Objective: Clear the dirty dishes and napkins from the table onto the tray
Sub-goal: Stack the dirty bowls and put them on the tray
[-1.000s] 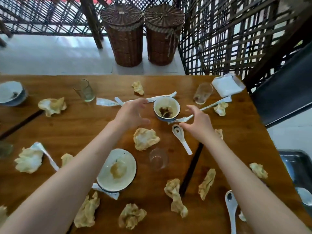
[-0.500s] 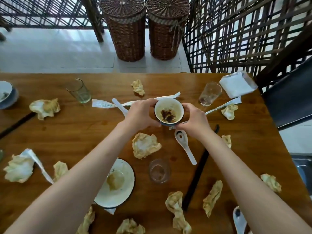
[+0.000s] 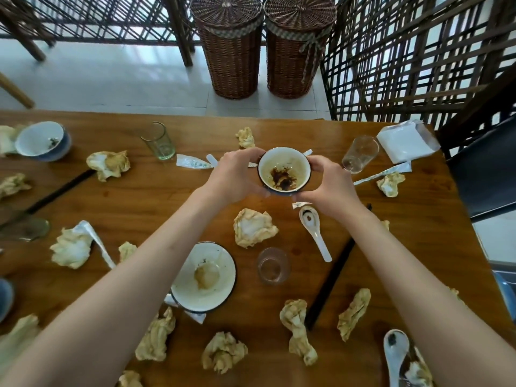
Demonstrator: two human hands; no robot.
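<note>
A small white bowl (image 3: 284,171) with dark sauce inside is held above the wooden table (image 3: 167,196). My left hand (image 3: 237,174) grips its left side and my right hand (image 3: 328,188) grips its right side. Below them lie a white soup spoon (image 3: 314,230), a dirty white plate (image 3: 205,276), a short glass (image 3: 272,266) and several crumpled stained napkins, such as one (image 3: 252,227) in the middle. A blue-rimmed bowl (image 3: 42,141) sits at the far left. The tray shows only as a grey edge (image 3: 505,286) at the right.
Two tall glasses (image 3: 160,143) (image 3: 360,153) stand near the far edge, beside a napkin packet (image 3: 406,141). Black chopsticks (image 3: 335,272) lie right of centre. Another spoon (image 3: 393,356) lies at the near right. Two wicker baskets (image 3: 229,46) and a lattice screen stand beyond the table.
Both hands reached to the small bowl, closed around its sides, and lifted it off the table toward me.
</note>
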